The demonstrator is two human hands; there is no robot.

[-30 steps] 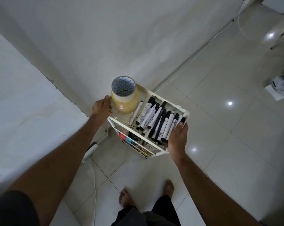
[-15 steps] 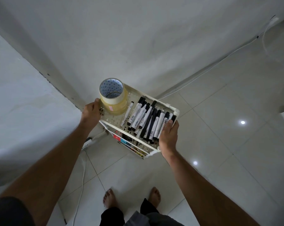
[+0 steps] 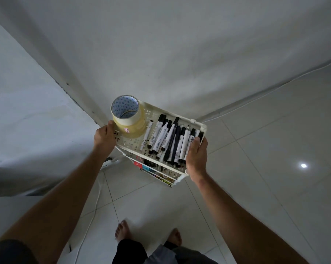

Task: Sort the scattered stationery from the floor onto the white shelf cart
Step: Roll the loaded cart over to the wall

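The white shelf cart [image 3: 196,124] stands on the tiled floor close to the wall corner. Its perforated top tray holds a stack of clear tape rolls [image 3: 129,123] at the left and several black-and-white markers [image 3: 170,141] lying side by side at the right. My left hand [image 3: 104,137] grips the tray's left rim beside the tape. My right hand [image 3: 197,159] grips the right rim, fingers curled over the edge next to the markers. Lower shelves show colourful items [image 3: 151,171], mostly hidden under the top tray.
White walls meet in a corner just behind the cart. A white power strip [image 3: 108,162] and its cable [image 3: 92,216] lie on the floor left of the cart. My bare feet [image 3: 122,232] stand on the tiles below it. Open tiled floor stretches to the right.
The view has swung left and the objects at the far right have left the frame. Both hands keep their hold on the cart's rims; the cart sits nearer the wall corner.
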